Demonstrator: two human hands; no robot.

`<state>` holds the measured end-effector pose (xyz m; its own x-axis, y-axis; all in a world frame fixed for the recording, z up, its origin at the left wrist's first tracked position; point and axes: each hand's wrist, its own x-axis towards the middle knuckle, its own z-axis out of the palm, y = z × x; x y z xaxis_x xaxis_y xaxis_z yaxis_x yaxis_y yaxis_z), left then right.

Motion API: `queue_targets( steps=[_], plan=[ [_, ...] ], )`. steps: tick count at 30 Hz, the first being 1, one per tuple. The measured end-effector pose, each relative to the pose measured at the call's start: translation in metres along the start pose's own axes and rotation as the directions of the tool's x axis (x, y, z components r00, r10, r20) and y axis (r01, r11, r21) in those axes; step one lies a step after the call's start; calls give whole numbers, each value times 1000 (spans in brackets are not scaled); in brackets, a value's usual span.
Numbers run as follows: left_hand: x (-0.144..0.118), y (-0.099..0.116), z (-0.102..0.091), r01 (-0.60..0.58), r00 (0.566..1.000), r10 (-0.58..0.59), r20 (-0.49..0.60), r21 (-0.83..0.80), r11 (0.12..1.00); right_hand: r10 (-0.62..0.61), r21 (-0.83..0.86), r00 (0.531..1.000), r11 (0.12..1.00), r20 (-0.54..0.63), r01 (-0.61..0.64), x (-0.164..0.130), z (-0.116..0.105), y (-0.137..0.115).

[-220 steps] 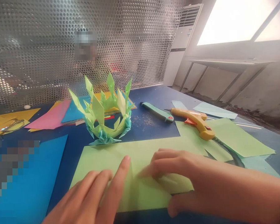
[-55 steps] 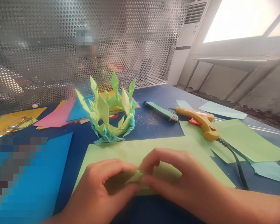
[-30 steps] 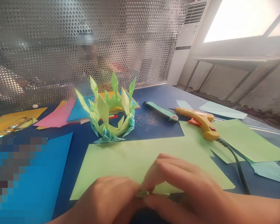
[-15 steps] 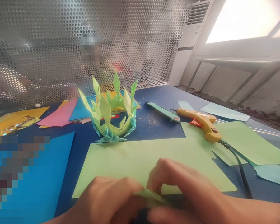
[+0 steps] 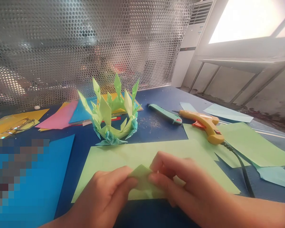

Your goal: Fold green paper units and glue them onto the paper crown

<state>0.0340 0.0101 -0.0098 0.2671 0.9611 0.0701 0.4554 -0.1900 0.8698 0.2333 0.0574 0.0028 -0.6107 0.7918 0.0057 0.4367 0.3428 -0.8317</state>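
Left hand (image 5: 104,191): thumb and forefinger pinch the left side of the small green paper (image 5: 142,178); a light, steady grip suits it.
Small green paper: between both hands, point up, over the large green sheet (image 5: 133,155); edges are best matched before pressing.
Right hand (image 5: 180,180): pinches the opposite side; even pressure should keep the point true.

We get white glare from the window (image 5: 244,22), behind and right of the crown (image 5: 105,110); directly behind, the screen (image 5: 130,38) looks dim and hazy.
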Motion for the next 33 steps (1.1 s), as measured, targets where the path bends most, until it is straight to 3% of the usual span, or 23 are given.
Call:
queue_targets(
  steps=[3,6,9,11,14,18,22,25,30,33],
  plan=[
    [1,2,-1,31,999,-31,43,11,999,-127,-117,992,985,-6,126,-2,0,-1],
    [2,6,-2,125,992,-125,7,-55,991,-161,-93,984,984,-73,154,-2,0,0],
    [2,7,-2,243,963,-259,-74,-176,954,-67,46,984,996,-164,75,1,-1,3],
    [3,5,-2,316,936,-344,-66,-270,910,32,200,986,980,-166,1,5,-4,5],
    [4,0,-3,339,928,-372,-23,-363,868,149,344,981,934,-123,-99,9,-7,5],
    [3,2,-3,319,927,-370,-51,-411,854,155,358,986,926,-69,-120,10,-8,1],
    [2,8,-3,320,893,-428,-139,-473,821,138,387,989,916,-61,-104,10,-7,1],
    [0,5,-2,242,868,-432,-245,-551,799,135,376,988,921,-71,-99,10,-8,4],
    [2,-6,2,-127,841,-141,-523,-443,887,46,240,992,971,-121,-15,10,-8,0],
    [4,-7,6,-117,834,-143,-534,-423,898,-17,168,986,985,-167,45,9,-7,-1]
  ],
)
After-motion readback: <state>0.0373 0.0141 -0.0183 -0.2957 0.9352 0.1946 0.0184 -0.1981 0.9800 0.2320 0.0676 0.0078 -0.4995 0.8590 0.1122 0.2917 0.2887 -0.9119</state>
